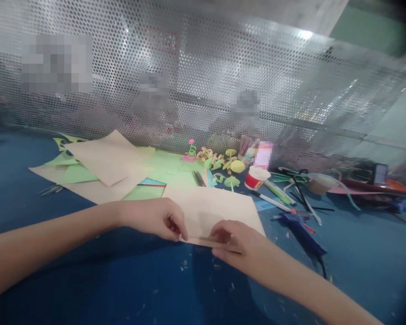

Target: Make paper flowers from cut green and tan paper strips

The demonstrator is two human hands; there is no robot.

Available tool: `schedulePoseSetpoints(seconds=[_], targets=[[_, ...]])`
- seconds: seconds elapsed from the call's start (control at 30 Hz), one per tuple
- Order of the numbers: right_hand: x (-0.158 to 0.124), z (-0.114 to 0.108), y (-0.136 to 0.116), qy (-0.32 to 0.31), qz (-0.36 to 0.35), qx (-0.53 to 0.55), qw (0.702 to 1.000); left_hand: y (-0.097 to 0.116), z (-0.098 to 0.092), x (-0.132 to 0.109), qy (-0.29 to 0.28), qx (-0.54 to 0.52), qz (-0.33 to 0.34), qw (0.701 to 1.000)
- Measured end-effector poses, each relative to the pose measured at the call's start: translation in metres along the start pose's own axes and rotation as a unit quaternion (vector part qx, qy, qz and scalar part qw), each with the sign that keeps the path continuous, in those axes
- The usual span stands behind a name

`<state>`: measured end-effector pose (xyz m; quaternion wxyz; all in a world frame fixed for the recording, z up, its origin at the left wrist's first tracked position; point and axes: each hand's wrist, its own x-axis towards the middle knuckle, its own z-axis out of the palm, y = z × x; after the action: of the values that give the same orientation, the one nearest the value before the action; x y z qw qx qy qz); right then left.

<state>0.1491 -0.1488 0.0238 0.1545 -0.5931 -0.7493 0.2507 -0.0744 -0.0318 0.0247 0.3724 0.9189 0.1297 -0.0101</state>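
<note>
A cream paper sheet (203, 207) lies on the blue table in front of me, its near edge turned up in a narrow strip. My left hand (164, 220) pinches the left end of that strip between thumb and fingers. At the right end, my right hand (235, 241) has its thumb below the edge and its curled fingers above, holding the strip. The fingertips of both hands are partly hidden by the fingers and the fold.
More cream sheets (111, 158) and green paper (165, 167) lie at the back left. A paper cup (256, 178), small paper shapes (237, 166), black scissors (199, 178), pens (272, 200) and a blue glue gun (301, 232) lie beyond and right. A perforated metal screen (203, 81) stands behind.
</note>
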Motion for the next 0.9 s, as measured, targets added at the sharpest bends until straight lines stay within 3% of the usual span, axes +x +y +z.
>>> schedulePoseSetpoints(seconds=[0.1,0.27,0.5,0.67,0.9], targets=[[0.019,0.022,-0.013,0.028,-0.022,-0.011,0.999,-0.003,0.000,0.000,-0.011,-0.025,-0.002,1.000],[0.034,0.042,-0.013,0.075,-0.025,-0.037,0.996,-0.004,-0.004,-0.007,-0.007,-0.038,-0.034,0.999],[0.031,0.044,-0.014,0.084,-0.032,-0.047,0.995,-0.004,-0.025,-0.022,-0.075,-0.020,-0.101,0.992],[0.032,0.046,-0.015,0.087,-0.036,-0.053,0.994,-0.003,-0.032,-0.027,-0.080,0.036,-0.135,0.987],[0.032,0.047,-0.014,0.089,-0.033,-0.063,0.993,0.007,-0.027,-0.028,-0.061,0.097,-0.184,0.976]])
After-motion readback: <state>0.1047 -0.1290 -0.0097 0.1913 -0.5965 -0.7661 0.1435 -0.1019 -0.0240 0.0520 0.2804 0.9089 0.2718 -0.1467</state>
